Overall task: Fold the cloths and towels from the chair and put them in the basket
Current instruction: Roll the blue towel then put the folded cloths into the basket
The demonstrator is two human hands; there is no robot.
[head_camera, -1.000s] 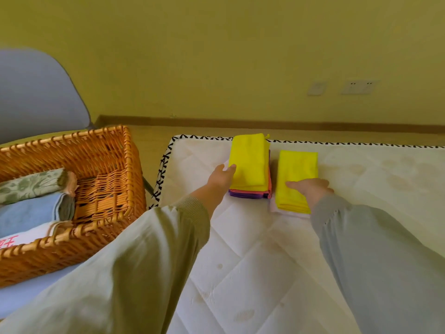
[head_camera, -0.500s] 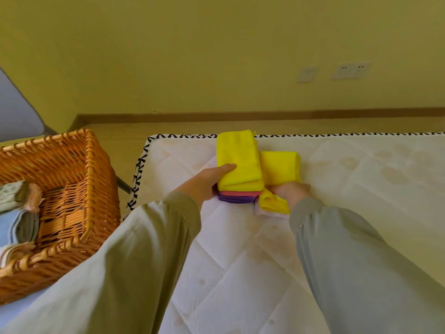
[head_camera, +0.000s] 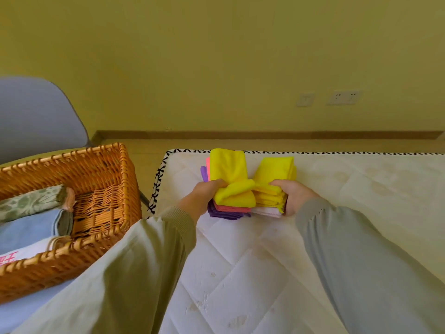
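Both of your hands have closed since a second ago, when they lay flat against the two piles; your left hand [head_camera: 202, 197] now has its fingers curled over the near end of the left stack [head_camera: 227, 167], bunching the top yellow cloth into a fold; under that yellow layer you can see a pink cloth [head_camera: 231, 208] and, at the bottom, a purple cloth [head_camera: 224, 214]; your right hand [head_camera: 297, 197] grips the near end of the right stack [head_camera: 277, 169] from its outer side, fingers wrapped over the yellow layers, with a white cloth [head_camera: 267, 210] lowest in that pile; half a second ago the piles overlapped, and now they sit side by side, touching at the near ends and spreading apart at the far ends; both stacks are on the mattress [head_camera: 265, 261], close to its far edge with the black-and-white trim; whether the near ends are lifted off the surface I cannot tell; the basket [head_camera: 125, 179] stands to your left, just beside the mattress and apart from both stacks; inside it lie a green patterned towel [head_camera: 31, 201], a blue towel [head_camera: 31, 227] and a white towel [head_camera: 29, 251] with red print, side by side; the chair [head_camera: 36, 116] rises behind the basket.
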